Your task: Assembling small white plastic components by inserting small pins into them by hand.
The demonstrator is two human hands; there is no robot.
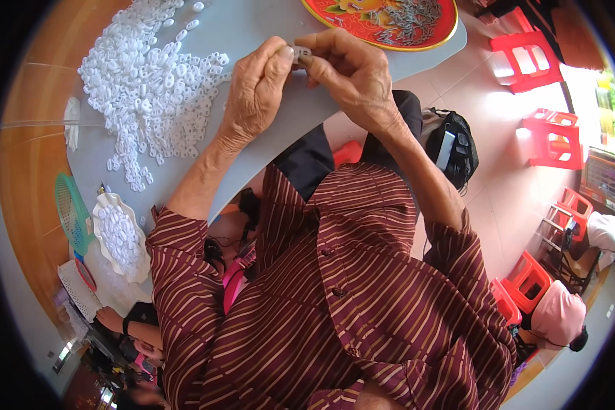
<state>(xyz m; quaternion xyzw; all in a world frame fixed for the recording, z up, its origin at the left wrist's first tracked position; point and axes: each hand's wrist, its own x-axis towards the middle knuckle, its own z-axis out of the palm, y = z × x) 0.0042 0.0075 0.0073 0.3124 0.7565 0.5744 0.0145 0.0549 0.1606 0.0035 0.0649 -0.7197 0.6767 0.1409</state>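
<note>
Maroon striped shirt (pixel 362 287) fills the space nearest the camera, from the middle of the view down to six o'clock. Up at twelve o'clock, the left hand (pixel 256 85) and the right hand (pixel 355 78) meet above the edge of a grey bench (pixel 219 24). Their fingers are pinched narrow, thumb and forefinger of each on one small white piece (pixel 301 52) between them; its full shape is mostly hidden. At ten o'clock a big heap of white pieces (pixel 150 92) spreads over the bench, thinning out toward the left forearm. At one o'clock, just beyond the right hand, lies a red tray (pixel 449 29) with a gold rim, holding loose grey metal bits (pixel 417 24). Near nine o'clock, a wavy-edged white dish (pixel 143 263) holds more white pieces, with a green mesh thing (pixel 70 212) just beside it. At eight o'clock, another person's hand (pixel 109 319) is by a white basket (pixel 78 290). A black bag (pixel 461 147) sits at two o'clock. Farther off, red stools (pixel 557 140) stand between two and four o'clock.
</note>
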